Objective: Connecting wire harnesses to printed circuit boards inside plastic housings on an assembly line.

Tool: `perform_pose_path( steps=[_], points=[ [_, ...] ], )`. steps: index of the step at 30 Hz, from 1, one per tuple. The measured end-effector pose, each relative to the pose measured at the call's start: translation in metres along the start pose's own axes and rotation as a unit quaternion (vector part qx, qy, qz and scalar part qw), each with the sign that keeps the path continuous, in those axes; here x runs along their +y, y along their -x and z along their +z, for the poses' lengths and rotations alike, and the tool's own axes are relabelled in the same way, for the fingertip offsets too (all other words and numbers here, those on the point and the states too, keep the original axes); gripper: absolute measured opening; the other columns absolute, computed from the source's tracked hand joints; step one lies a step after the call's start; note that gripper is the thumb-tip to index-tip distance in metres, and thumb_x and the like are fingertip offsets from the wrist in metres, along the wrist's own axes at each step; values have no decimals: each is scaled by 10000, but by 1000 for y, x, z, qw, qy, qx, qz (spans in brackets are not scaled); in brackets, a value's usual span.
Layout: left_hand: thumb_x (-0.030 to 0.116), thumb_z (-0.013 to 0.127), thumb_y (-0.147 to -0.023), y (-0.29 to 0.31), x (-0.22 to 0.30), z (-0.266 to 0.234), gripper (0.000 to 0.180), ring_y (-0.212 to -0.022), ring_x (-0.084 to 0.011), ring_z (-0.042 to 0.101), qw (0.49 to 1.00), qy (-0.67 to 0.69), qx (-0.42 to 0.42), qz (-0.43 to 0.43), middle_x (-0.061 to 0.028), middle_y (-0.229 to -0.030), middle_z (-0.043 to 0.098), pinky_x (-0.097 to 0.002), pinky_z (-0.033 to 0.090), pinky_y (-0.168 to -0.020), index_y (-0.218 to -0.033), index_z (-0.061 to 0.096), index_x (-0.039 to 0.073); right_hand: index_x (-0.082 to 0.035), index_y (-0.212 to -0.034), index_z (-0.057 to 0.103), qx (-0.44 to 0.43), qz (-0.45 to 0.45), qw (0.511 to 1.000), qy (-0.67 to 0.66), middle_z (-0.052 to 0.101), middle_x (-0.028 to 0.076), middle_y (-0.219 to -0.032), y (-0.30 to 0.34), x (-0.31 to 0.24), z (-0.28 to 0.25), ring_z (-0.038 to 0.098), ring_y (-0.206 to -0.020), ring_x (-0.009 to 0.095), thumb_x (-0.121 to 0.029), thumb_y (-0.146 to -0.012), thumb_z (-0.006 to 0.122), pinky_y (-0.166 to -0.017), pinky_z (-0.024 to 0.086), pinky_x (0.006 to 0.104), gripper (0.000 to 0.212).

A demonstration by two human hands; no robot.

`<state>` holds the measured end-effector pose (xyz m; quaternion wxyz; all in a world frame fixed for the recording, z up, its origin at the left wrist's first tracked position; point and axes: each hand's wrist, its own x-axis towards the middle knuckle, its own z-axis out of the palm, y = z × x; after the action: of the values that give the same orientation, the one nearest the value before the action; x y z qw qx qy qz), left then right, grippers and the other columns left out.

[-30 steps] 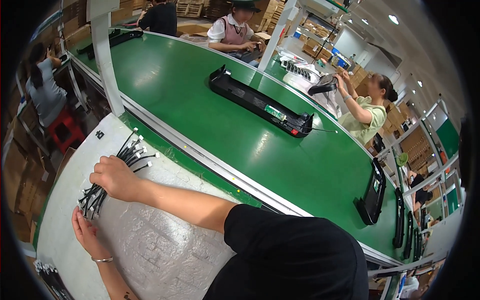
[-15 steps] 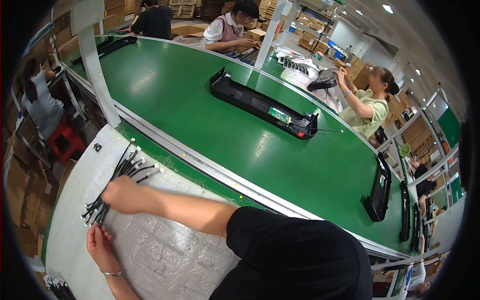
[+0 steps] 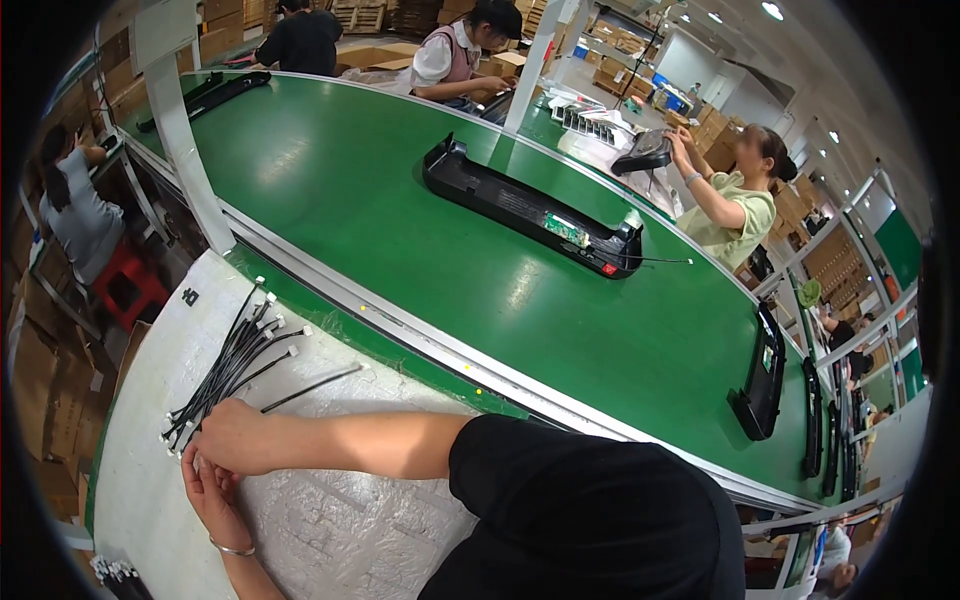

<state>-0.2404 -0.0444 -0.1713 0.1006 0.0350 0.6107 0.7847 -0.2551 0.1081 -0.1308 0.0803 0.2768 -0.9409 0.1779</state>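
Note:
A bundle of thin black cables (image 3: pixel 232 352) with white plug ends lies on the plastic-covered white work surface (image 3: pixel 350 500). One black cable (image 3: pixel 312 388) sticks out apart from the bundle, toward the right. Its lower part runs under my right hand (image 3: pixel 240 438), which is closed around it just beside the bundle's lower ends. Below, my left hand (image 3: pixel 210 492) has its fingertips pinched together against the fingers of my right. What lies between the left fingertips is hidden.
Beyond a metal rail runs a green conveyor belt (image 3: pixel 390 270). On it sits a long black housing (image 3: pixel 500 200) with a green circuit board; more housings (image 3: pixel 762 375) stand at right. A white post (image 3: pixel 185 150) rises at left. More cables (image 3: pixel 118 578) lie lower left. Co-workers sit across the belt.
My right hand has moved down to meet my left hand. One cable now sticks out separately to the right of the bundle.

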Motion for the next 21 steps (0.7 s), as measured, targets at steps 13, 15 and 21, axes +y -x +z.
perform_pose_path(
  steps=[13,15,21],
  points=[
    [124,797,-696,13,49,25,928,-1205,-240,476,956,-171,29,235,-138,-1396,409,-373,443,-971,-1438,241,96,-77,-1388,372,154,-75,984,-47,648,76,-746,4,-18,-27,610,-714,278,-155,-744,604,-602,483,377,689],
    [139,825,-669,18,58,19,917,-1219,-244,467,927,-234,11,294,-137,-1384,419,-375,423,-993,-1413,295,75,-169,-1277,471,161,-65,985,-5,598,60,-716,2,-29,-29,570,-732,243,-131,-754,589,-585,481,341,537],
    [39,778,-721,26,60,21,720,-1133,-210,552,924,-196,-14,329,-113,-1181,595,-361,389,-1016,-1330,393,36,-242,-986,615,256,-77,963,7,567,31,-738,-1,-31,-22,546,-732,196,-107,-737,612,-547,469,294,284]
  ],
)
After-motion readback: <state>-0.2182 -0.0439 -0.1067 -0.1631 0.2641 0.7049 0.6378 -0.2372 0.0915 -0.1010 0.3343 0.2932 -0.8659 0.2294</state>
